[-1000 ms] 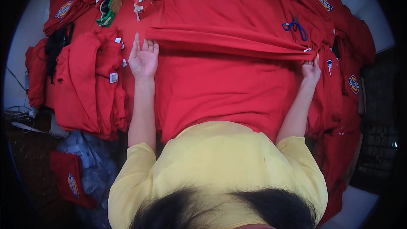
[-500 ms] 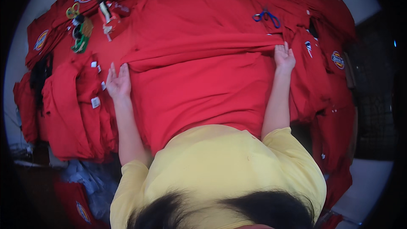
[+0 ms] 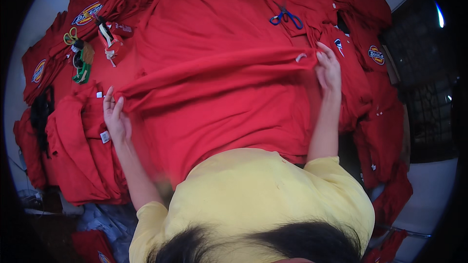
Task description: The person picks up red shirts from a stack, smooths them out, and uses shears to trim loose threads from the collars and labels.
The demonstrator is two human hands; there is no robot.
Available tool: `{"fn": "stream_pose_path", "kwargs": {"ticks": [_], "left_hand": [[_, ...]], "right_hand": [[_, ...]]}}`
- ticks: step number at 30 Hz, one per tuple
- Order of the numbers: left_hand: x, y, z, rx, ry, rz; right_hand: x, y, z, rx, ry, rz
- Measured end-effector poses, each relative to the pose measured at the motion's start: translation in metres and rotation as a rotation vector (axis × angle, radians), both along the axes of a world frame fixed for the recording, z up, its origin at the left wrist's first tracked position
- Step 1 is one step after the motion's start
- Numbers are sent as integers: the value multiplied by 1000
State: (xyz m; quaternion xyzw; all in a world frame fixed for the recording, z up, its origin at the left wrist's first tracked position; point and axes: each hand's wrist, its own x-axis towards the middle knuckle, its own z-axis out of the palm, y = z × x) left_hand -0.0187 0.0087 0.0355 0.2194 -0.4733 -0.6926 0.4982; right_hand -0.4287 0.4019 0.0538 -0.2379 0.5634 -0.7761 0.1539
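A red garment (image 3: 219,129) is spread out in front of me, its lower part close against my body. A loose fold (image 3: 219,73) of it stretches between my hands, raised and slanting down to the left. My left hand (image 3: 117,119) pinches the fold's left end between thumb and fingers, beside a pile of red clothes. At the right end, my right hand (image 3: 329,70) grips the cloth, its fingertips partly hidden by fabric. A small pale curved patch (image 3: 301,57) shows on the fold near that hand.
Blue-handled scissors (image 3: 286,18) lie on red cloth beyond my right hand. Far left are yellow-handled scissors (image 3: 71,35), a green tape dispenser (image 3: 82,70) and a red tape dispenser (image 3: 113,46). Stacked red garments (image 3: 80,148) with white tags flank me, more (image 3: 363,83) at right.
My left hand has moved left and nearer to me, closing on the cloth. The fold is now lifted and pulled taut. My right hand has closed further; the whole view has shifted slightly.
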Motion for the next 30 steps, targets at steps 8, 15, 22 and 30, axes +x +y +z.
{"fn": "stream_pose_path", "kwargs": {"ticks": [8,15,22,30], "left_hand": [[93,56,97,-576,-63,-797],[38,98,171,-627,888,-1736],[-61,-11,100,-694,-884,-465],[-180,-78,-27,-940,-1177,157]], "right_hand": [[87,102,94,190,606,289],[70,67,140,-869,504,1042],[28,-74,89,477,142,525],[27,-267,-19,1075,669,-81]]}}
